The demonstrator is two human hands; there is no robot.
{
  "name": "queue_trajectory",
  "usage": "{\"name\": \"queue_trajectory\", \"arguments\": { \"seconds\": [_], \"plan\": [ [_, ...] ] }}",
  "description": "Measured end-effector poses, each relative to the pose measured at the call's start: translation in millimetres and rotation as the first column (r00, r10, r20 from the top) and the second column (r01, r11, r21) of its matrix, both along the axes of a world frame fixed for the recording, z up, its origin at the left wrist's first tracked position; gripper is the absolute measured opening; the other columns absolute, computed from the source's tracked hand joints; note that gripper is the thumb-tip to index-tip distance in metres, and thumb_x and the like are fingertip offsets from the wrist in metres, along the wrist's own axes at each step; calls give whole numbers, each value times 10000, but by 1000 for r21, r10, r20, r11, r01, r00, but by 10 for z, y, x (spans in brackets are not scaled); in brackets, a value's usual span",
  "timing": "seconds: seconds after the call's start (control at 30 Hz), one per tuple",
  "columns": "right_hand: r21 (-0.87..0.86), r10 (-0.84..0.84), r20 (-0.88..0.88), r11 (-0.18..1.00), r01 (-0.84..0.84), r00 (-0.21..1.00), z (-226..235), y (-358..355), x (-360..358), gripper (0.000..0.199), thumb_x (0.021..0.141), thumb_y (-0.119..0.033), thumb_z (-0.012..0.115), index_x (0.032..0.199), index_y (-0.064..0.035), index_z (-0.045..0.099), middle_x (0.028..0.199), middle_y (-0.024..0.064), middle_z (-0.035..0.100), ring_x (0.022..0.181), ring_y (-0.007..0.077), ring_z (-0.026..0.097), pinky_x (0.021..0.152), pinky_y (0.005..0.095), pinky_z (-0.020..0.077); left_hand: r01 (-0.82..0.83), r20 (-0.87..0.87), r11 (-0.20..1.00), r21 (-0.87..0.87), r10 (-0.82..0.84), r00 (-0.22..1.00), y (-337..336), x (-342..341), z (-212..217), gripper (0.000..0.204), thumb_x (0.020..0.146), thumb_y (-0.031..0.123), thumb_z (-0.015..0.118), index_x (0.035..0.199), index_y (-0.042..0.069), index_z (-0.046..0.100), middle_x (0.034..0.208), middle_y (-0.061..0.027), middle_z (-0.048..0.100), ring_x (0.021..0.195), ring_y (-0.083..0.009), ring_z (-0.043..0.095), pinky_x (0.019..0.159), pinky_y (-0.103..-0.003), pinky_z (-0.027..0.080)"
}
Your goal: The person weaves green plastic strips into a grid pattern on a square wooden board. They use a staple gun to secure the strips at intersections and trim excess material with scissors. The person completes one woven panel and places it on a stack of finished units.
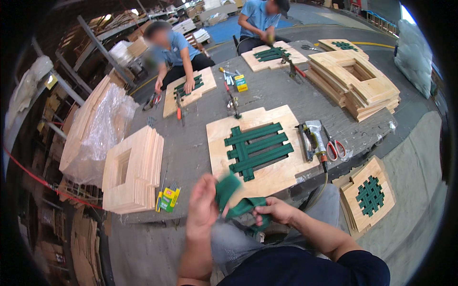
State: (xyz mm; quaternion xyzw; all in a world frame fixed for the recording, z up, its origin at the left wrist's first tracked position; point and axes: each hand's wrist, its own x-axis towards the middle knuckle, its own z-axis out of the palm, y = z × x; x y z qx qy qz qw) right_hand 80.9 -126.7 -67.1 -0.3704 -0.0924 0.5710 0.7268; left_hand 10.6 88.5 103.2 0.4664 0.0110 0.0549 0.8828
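Green webbing strap (pixel 238 202) gripped between left hand (pixel 202 202) and right hand (pixel 276 210), just off workbench (pixel 191 143) near edge, below plywood frame (pixel 257 148) laced with green strips.

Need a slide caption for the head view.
Both hands hold green webbing above a webbed plywood frame.

Bare tabletop (pixel 191 143) between frame stack (pixel 131 169) and plywood panel (pixel 260 143)
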Motion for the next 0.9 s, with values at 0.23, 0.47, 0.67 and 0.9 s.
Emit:
{"name": "queue_trajectory", "arguments": {
  "seconds": [0.23,0.47,0.67,0.9],
  "plan": [
    [76,57,-9,996,-56,998,591,-337,238,183,993,-192,671,1067,-24,667,723,-7,620,542,95,570,562,267,493,669,-597,82,739,-382,706,248,-229,-659,407,965,206,701,1348,94,622,1162,-105,672,1059,-178,622,910,-353,513],
    [-123,123,297,988,-89,947,435,-394,-208,170,1024,-206,650,1053,-38,648,777,0,650,730,83,624,680,259,514,77,-195,979,-189,-114,974,202,274,-811,476,1049,243,565,1491,110,444,1342,-172,605,1167,-346,647,963,-502,546],
    [-328,226,551,944,-40,804,21,-573,-196,292,991,-230,707,1204,-40,641,898,-15,655,903,102,583,828,296,490,-32,-209,995,-96,11,978,20,685,-696,283,1067,245,537,1284,66,569,1204,-157,677,1047,-354,692,918,-523,566],
    [-90,-254,423,943,319,870,209,-466,136,189,1012,-181,666,1059,3,665,823,-7,639,746,88,597,691,276,492,182,-289,983,-1,-175,941,-624,1079,-767,281,1066,238,551,1254,33,586,1152,-182,696,1032,-342,706,923,-468,583]
  ]
}}
